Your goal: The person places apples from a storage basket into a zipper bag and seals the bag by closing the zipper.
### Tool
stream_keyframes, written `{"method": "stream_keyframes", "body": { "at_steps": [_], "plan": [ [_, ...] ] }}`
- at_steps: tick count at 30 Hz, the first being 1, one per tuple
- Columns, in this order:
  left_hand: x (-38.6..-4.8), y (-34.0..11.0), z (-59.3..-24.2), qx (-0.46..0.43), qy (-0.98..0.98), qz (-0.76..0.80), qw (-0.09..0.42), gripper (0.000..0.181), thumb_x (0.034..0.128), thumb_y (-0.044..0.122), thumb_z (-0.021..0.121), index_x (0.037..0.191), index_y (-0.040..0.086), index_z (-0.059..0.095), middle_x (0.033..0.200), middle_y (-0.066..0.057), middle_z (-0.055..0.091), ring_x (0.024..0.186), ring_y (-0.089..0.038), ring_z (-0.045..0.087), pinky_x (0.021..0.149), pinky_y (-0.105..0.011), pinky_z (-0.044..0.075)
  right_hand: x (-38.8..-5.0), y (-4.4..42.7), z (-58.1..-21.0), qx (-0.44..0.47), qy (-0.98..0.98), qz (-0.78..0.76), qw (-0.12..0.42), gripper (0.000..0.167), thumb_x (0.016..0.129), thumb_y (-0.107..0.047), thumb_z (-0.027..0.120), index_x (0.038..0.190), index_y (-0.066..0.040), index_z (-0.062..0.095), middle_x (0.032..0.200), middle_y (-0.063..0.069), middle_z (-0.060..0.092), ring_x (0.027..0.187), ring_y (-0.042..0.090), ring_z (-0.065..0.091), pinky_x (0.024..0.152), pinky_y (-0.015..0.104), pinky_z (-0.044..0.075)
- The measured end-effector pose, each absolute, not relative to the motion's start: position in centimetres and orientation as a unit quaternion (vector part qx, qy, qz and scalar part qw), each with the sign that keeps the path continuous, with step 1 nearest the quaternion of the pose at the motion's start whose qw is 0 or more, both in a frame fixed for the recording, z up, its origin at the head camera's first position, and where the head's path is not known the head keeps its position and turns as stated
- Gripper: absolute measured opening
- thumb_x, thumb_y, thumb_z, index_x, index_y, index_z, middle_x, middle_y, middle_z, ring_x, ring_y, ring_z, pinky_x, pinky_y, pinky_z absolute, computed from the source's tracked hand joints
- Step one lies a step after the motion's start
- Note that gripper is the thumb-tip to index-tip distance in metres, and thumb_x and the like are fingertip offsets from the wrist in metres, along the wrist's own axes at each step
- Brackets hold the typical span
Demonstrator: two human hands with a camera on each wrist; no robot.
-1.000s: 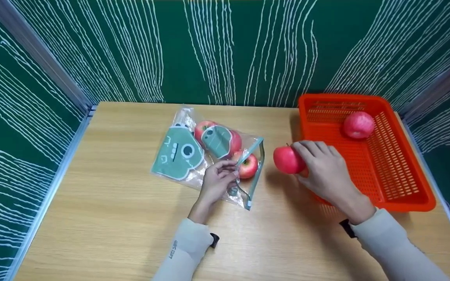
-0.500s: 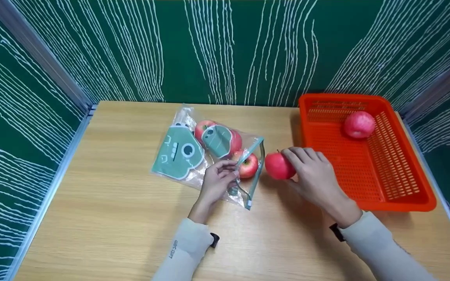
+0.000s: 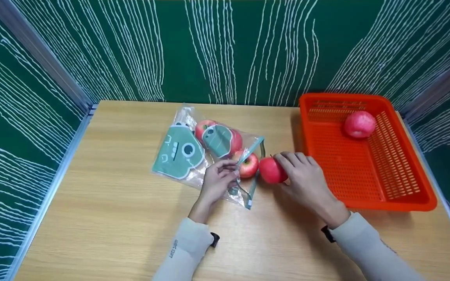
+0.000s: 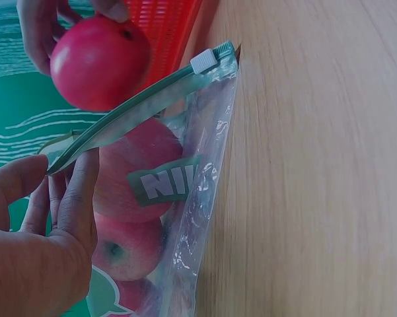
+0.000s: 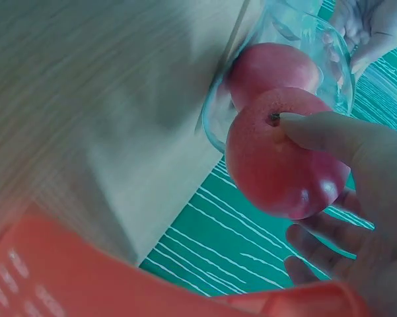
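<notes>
A clear zip bag [image 3: 186,175] with green cartoon prints lies on the table, several red apples inside. One bagged apple [image 3: 248,166] sits just behind the bag's mouth. My left hand [image 3: 219,181] pinches the upper edge of that mouth between thumb and fingers, and the opening gapes to the right. In my right hand [image 3: 305,177] is another red apple [image 3: 272,170], gripped by thumb and fingers right at the opening. The right wrist view shows this held apple [image 5: 277,165] in front of the bagged one. A white slider [image 4: 203,61] sits near one end of the zip.
An orange-red plastic basket [image 3: 404,205] stands at the right of the wooden table [image 3: 111,218], with one red apple [image 3: 359,124] in its far corner. Green panels with white wavy lines [image 3: 217,50] close off the back and sides.
My right hand has carried its apple leftward from beside the basket to the bag's mouth. The left hand and the bag have hardly moved.
</notes>
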State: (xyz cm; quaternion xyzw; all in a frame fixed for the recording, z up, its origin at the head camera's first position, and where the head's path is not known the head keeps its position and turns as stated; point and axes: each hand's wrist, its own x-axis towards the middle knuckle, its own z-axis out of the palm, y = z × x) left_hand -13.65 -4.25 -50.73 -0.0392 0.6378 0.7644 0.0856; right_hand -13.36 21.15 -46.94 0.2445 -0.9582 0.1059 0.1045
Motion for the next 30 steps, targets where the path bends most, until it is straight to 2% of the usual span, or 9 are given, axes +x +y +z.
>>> {"method": "stream_keyframes", "body": {
  "at_steps": [10, 22, 30],
  "plan": [
    [-13.6, -4.2, -50.9, -0.009, 0.644, 0.762, 0.074, 0.031, 0.0955, -0.009, 0.067, 0.126, -0.015, 0.062, 0.105, -0.011, 0.068, 0.081, -0.008, 0.067, 0.067, -0.022, 0.061, -13.4, 20.6, -47.6, 0.243, -0.96, 0.092, 0.109, 0.086, 0.067, -0.023, 0.101, 0.142, -0.007, 0.062, 0.134, 0.018, 0.066, 0.121, 0.039, 0.059, 0.099, 0.055, 0.055],
    [-13.7, -4.0, -50.8, -0.01, 0.656, 0.751, 0.067, 0.031, 0.0939, -0.009, 0.067, 0.125, -0.014, 0.064, 0.107, -0.015, 0.069, 0.08, -0.008, 0.066, 0.066, -0.022, 0.06, -13.4, 19.5, -47.3, 0.229, -0.966, 0.082, 0.082, 0.09, 0.068, -0.025, 0.101, 0.146, -0.009, 0.06, 0.138, 0.018, 0.063, 0.125, 0.039, 0.057, 0.103, 0.057, 0.054],
    [-13.6, -3.9, -50.6, -0.015, 0.664, 0.744, 0.067, 0.032, 0.0936, -0.009, 0.067, 0.125, -0.013, 0.065, 0.108, -0.017, 0.069, 0.081, -0.009, 0.066, 0.065, -0.02, 0.059, -13.7, 18.9, -47.6, 0.229, -0.965, 0.09, 0.091, 0.09, 0.066, -0.022, 0.102, 0.145, -0.009, 0.061, 0.138, 0.018, 0.064, 0.124, 0.039, 0.059, 0.102, 0.057, 0.055]
  ]
}}
